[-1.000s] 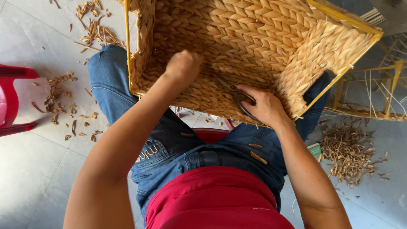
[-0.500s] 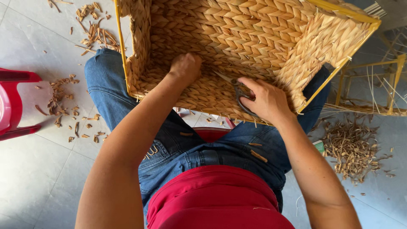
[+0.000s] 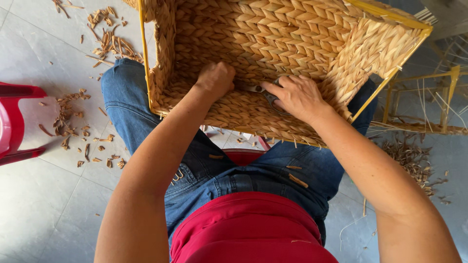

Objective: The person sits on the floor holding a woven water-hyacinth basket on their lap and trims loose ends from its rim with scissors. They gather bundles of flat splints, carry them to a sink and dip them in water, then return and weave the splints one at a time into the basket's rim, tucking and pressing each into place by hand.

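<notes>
**Blades close to the fingers inside the woven basket**

At the far left of the frame a red plastic stool stands on the grey tiled floor, with dry fibre trimmings scattered beside it; they could, I judge, slip underfoot or catch in the weave.

Moving right, the woven basket lies tipped on the person's lap, across the blue jeans, its opening facing the camera. The left hand is clenched in a fist against the inner wall, apparently pinching a strand (the strand itself is too small to make out). Just beside it, the right hand grasps a pair of small scissors, metal tips pointing towards the left fist.

The main risk, as I read it, is a nick to the left fingers, since the blades sit very near them. A cut placed too deep could also sever a working strand and loosen the weave. The basket rests only on the thighs, so it might roll.

At the right edge a bare yellow frame stands over more trimmings.
</notes>
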`<state>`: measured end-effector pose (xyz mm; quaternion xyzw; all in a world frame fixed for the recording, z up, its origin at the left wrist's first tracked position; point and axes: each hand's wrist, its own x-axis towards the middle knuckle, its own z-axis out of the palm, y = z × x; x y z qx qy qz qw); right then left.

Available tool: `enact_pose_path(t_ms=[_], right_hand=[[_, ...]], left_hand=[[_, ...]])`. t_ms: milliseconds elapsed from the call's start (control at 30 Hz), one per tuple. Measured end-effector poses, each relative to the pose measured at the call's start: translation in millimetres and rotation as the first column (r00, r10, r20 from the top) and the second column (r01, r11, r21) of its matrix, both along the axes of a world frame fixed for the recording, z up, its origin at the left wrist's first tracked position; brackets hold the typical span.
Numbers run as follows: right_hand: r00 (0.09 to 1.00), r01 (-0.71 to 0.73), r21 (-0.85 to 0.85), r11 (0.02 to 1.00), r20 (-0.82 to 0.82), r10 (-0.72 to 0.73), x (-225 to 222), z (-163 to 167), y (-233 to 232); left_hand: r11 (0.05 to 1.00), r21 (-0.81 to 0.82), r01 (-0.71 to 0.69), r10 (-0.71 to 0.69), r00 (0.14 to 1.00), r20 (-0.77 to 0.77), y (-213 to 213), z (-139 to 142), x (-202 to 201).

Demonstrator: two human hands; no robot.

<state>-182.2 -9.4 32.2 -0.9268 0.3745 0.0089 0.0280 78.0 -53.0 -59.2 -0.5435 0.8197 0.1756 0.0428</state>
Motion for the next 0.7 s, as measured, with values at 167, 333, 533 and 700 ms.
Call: enact_pose_path(t_ms=[167,333,533,700], right_hand=[[0.997,0.021,0.049,0.999,-0.079,-0.017,17,-6,-5],[0.99,0.111,0.147,0.983,-0.101,-0.097,19,9,-1],[0.905,0.33,0.258,0.908,0.188,-0.382,21,47,45],[0.759,0.467,0.211,0.859,0.403,-0.512,24,54,92]], left_hand=[[1.0,0.023,-0.01,0.009,1.0,0.024,-11,-5,7],[0.987,-0.148,-0.059,0.062,0.998,0.018,-14,0,12],[0.967,-0.075,-0.243,0.218,0.944,-0.247,4,56,20],[0.849,-0.281,-0.448,0.083,0.636,-0.767,53,120,47]])
